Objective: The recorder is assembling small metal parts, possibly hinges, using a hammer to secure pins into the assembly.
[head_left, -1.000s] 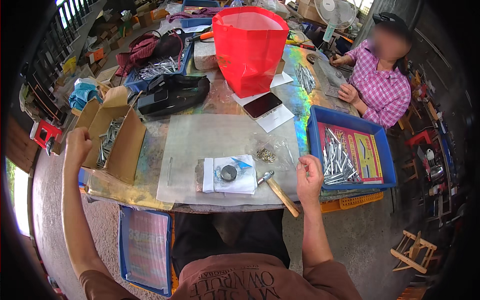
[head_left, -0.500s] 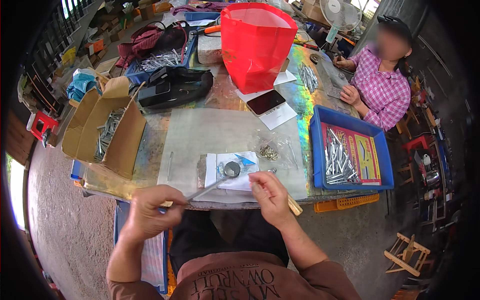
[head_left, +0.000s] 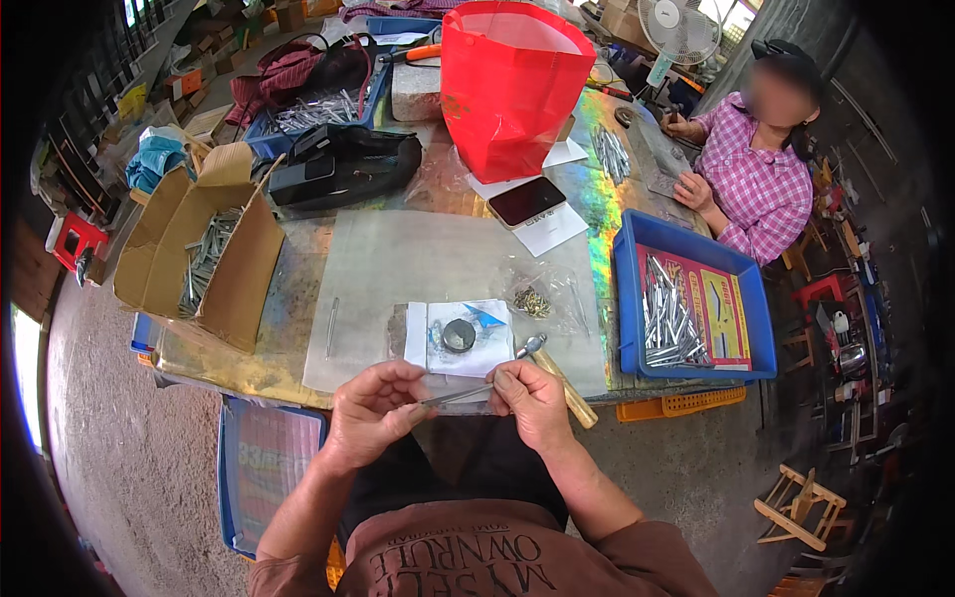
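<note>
Holding a metal rod [head_left: 459, 395] above the near edge of the table [head_left: 211, 360]

Pinched between thumb and fingers at both ends, by left hand [head_left: 376, 413] and right hand [head_left: 534, 405]. Running lengthwise nearly along that edge, angled slightly farther in at the right.

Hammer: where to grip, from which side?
Probably the lower handle of the hammer, right hand coming from the near side: it's long and wooden, slanting nearward, its end apparently jutting past the table edge.
</note>
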`<state>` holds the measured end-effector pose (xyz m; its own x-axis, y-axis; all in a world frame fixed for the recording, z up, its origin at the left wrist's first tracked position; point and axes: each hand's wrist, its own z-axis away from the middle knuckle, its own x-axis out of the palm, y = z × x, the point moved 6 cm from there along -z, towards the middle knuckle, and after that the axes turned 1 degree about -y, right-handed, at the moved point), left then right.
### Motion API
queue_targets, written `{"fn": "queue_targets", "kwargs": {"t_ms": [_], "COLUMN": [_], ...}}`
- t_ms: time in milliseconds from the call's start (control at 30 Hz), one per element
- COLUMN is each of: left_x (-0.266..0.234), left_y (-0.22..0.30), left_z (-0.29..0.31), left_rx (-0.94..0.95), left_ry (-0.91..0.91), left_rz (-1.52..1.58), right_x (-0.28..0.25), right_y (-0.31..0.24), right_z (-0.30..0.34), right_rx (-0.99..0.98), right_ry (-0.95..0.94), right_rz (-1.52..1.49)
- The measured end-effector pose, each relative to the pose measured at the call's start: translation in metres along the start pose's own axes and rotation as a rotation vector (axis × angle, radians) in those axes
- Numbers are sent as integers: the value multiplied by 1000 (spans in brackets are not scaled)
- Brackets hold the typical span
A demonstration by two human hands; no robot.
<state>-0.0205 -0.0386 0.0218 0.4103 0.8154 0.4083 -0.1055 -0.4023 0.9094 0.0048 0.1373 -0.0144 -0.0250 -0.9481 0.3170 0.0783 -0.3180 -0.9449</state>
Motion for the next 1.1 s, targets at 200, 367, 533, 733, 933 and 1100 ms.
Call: {"fn": "queue_targets", "kwargs": {"t_ms": [200, 367, 533, 733, 933, 1100], "left_x": [14, 33, 19, 5, -2, -9], "left_y": [-37, -36, -43, -47, -56, -62], "left_z": [-2, -7, -8, -6, 0, 6], "left_rx": [-12, 73, 93, -73, -134, -194], "left_ry": [-15, -49, -1, 81, 125, 137], "left_rz": [47, -321, -223, -119, -76, -117], "right_x": [5, 9, -22, -90, -91, -85], "right_y": [16, 25, 3, -33, -10, 2], "right_z": [5, 12, -5, -62, -89, -99], "right_rx": [141, 205, 101, -344, -276, -122], "right_ry": [26, 22, 147, 292, 169, 139], "right_rz": [-376, -343, 246, 984, 1438, 1640]}}
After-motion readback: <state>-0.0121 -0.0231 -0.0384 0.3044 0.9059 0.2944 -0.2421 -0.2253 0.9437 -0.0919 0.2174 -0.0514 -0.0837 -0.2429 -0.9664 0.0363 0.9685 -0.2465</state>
